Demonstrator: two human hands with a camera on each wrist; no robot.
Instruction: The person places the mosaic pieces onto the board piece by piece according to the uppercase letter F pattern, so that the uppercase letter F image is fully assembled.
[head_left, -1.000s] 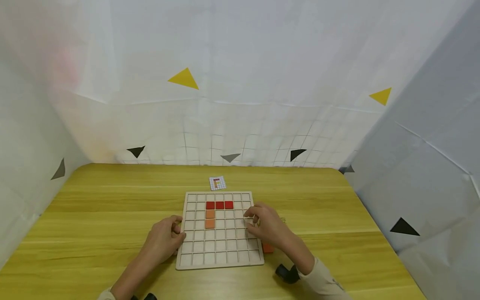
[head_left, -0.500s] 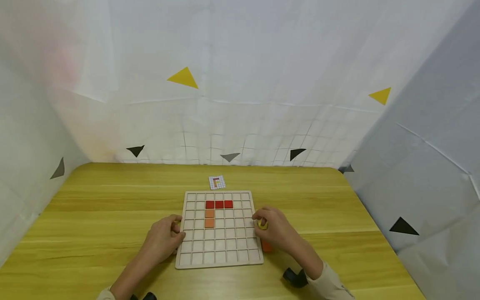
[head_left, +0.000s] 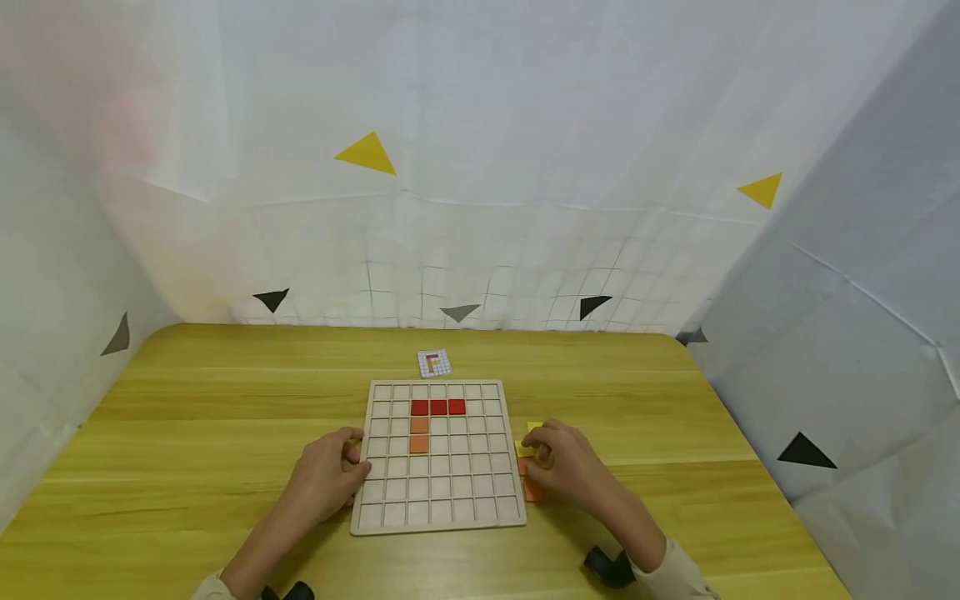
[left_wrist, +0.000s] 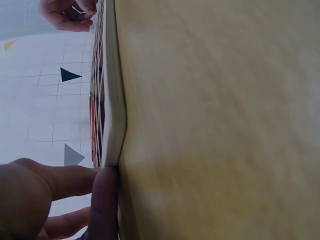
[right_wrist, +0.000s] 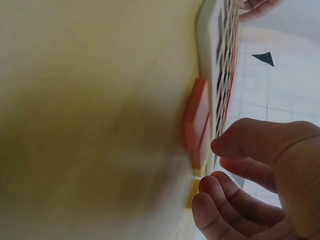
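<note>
A pale wooden grid board point(head_left: 438, 492) lies on the table with red tiles point(head_left: 438, 407) in a row and orange tiles point(head_left: 418, 444) below the row's left end. My left hand point(head_left: 322, 475) holds the board's left edge, its thumb point(left_wrist: 104, 195) against the side in the left wrist view. Beyond the right edge, my right hand point(head_left: 573, 467) hovers over loose tiles, fingers bent and apart, nothing seen between them. Partly under that hand lie yellow tiles point(head_left: 535, 427) and loose orange tiles point(head_left: 534, 492). The right wrist view shows an orange tile point(right_wrist: 197, 115) beside the board's rim.
A small pattern card point(head_left: 435, 363) lies behind the board. White sheeting point(head_left: 480, 167) with coloured triangles rises around the table point(head_left: 225, 392). Black wrist pieces point(head_left: 609, 568) sit by the forearms.
My right hand has moved right, off the board's right side to over the loose tiles, uncovering yellow and orange ones. My left hand stays at the left edge. Tiles on the board are unchanged.
</note>
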